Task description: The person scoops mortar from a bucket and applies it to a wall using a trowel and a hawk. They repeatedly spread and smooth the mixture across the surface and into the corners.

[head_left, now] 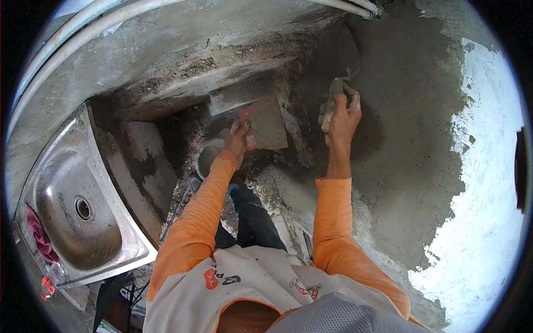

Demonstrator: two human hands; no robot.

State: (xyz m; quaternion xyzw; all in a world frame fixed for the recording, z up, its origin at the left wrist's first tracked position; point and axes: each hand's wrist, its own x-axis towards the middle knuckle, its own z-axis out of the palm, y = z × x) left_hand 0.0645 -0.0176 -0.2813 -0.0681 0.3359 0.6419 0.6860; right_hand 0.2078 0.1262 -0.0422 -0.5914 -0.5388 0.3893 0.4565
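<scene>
My right hand (343, 114) is closed round the handle of a trowel (340, 51), whose blade lies against the grey plastered wall (411, 133). My left hand (237, 140) grips a flat square board (268, 125) by its near left part, with the board held out beside the wall. Grey smears cover the board's face. Below my left hand, a round bucket (208, 158) stands on the floor, partly hidden by my forearm.
A steel sink (78, 211) with a dark red cloth (40, 233) on its edge is at the left. Pipes (72, 41) cross the upper left. A rough ledge (222, 72) runs along the far wall. Unplastered white wall (488, 177) shows at the right.
</scene>
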